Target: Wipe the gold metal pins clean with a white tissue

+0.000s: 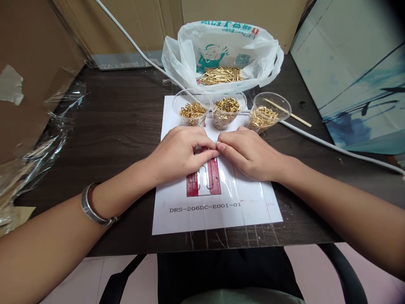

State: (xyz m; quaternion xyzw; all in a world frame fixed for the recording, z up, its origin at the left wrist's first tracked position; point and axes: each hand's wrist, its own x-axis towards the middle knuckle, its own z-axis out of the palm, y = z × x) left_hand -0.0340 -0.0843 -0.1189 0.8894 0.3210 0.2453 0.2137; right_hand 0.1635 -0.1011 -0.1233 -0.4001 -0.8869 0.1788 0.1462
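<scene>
My left hand [182, 152] and my right hand [249, 153] meet fingertip to fingertip above a printed white sheet [177, 221]. Thumb and forefinger of each hand are pinched together; whatever lies between them is hidden or too small to make out. Just beyond the hands stand three clear plastic cups. The left cup [193, 110] and the middle cup [227, 110] hold small brass-coloured pieces. Slim brass-coloured pieces fill the right cup [264, 118], which leans to one side. Part of the red picture [215, 177] on the sheet shows below my fingers.
A white plastic bag [221, 46] with long brass-coloured pins [223, 76] sits behind the cups. A thin wooden stick [299, 119] lies at the right cup. The white cable [335, 147] crosses the dark table [120, 109]. Cardboard [34, 63] and a painted panel [357, 76] border the sides.
</scene>
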